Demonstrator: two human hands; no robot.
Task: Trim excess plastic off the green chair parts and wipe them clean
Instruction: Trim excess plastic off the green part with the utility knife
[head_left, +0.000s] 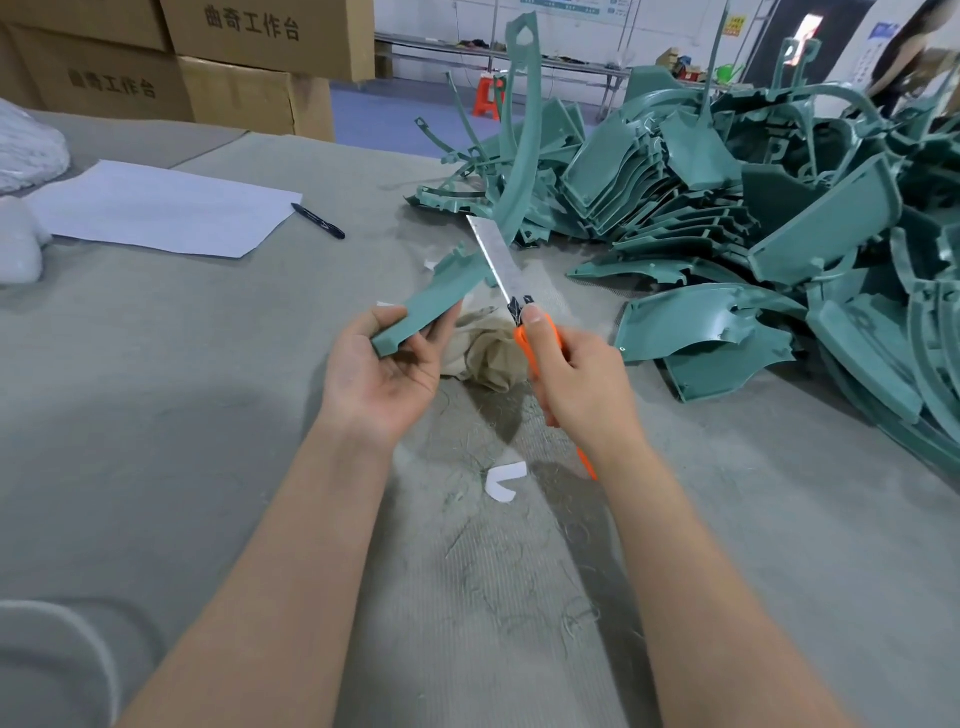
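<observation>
Up above the tabletop (156, 415), the left hand (382, 371) pinches a green chair part (434, 304) at its near end; the right hand (574, 382) grips an orange knife (524, 338), blade touching the part's far end.

Factory workshop: heaped green chair parts (727, 208) (stacked cartons (234, 62) behind).

Single view, head-worn wide-angle camera. Faces forward and down over the grey bench (156, 415), close above both forearms. Far edge of frame reaches stacked cardboard boxes (234, 62) and the room beyond.
</observation>
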